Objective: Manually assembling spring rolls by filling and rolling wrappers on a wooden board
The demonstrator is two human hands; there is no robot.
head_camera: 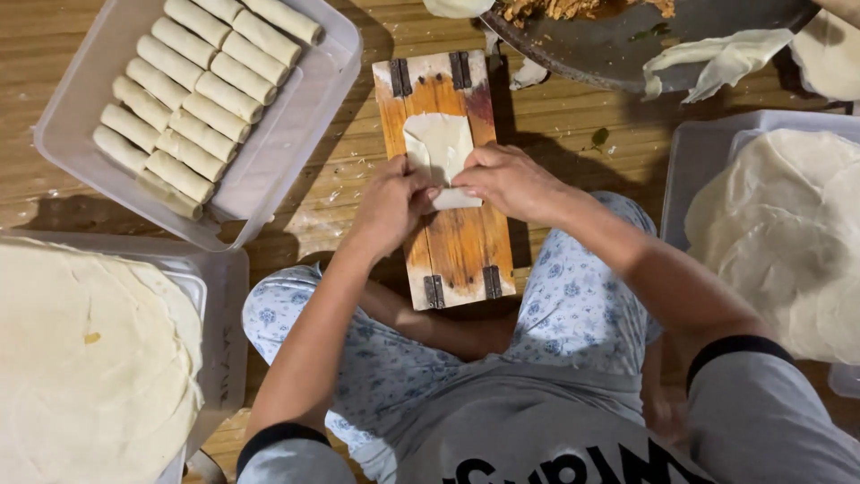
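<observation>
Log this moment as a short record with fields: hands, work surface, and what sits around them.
left hand: left hand grips the near edge of the wrapper
right hand: right hand pinches the same edge, fingers touching the left hand's
work surface: wooden board with metal hinges, on a wooden floor
left side: clear tray holding rows of finished rolls; below it a stack of round wrappers
right side: another wrapper stack in a container
top: dark round pan with filling

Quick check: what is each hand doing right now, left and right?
Left hand: fingers closed on the near edge of the folded wrapper on the wooden board.
Right hand: pinching the same edge.
</observation>
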